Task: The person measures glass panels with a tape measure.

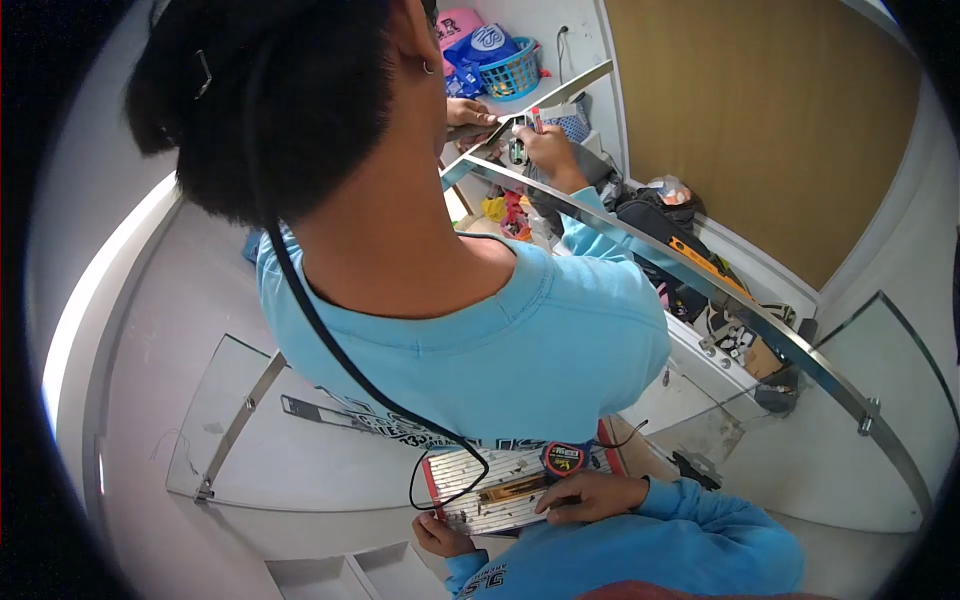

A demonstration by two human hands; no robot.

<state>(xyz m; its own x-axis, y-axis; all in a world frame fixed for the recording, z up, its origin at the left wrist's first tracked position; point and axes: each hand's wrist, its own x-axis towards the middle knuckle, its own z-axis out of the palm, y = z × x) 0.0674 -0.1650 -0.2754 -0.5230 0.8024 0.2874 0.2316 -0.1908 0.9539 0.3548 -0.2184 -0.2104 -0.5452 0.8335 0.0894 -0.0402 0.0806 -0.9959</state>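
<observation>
My left hand is at the near left corner of a white ribbed board with red ends, its fingers closed on the edge. My right hand rests on the board's near right part, palm down, fingers loosely bent and apart. Just beyond it sits a blue and red tape measure. A brass-coloured strip lies across the board between my hands. Ahead, a co-worker in a light blue shirt, back to me, holds a metal bar and a red pencil or marker.
A long metal rail runs diagonally to the lower right, with glass panels at right and left. An orange level, bags and tools lie beyond it. A blue basket stands at the back. A black cord hangs over the co-worker's back.
</observation>
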